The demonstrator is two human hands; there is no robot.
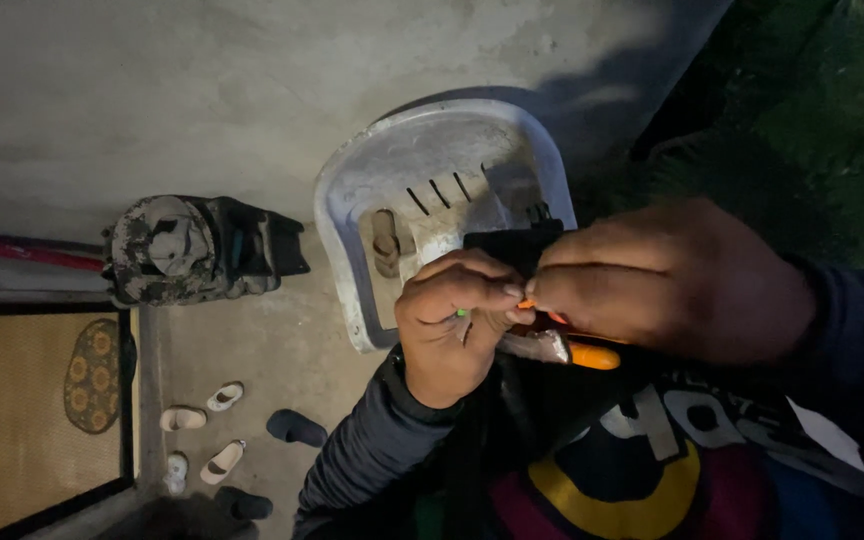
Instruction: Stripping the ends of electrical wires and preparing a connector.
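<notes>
Both hands meet in front of the chest. The left hand [452,335] keeps a closed grip, fingertips pinched on something thin with a tiny green tip [461,313]. The right hand [672,285] is closed too, pinching a thin orange piece [526,304] against the left fingertips. Just behind the fingers sits a small black box-shaped part [512,245], and below them an orange-handled tool with a dull metal end [577,352] pokes out; which hand steadies it is hidden.

The light is dim and the pieces are tiny, so a slip of either pinch could likely drop them onto the grey concrete floor [152,90].

Beyond stand a white plastic chair [432,160], a worn camouflage-patterned bag [182,250], scattered small shoes [222,398] and a tan woven mat with a flowered oval patch [22,400]. No package, label or sign shows.
</notes>
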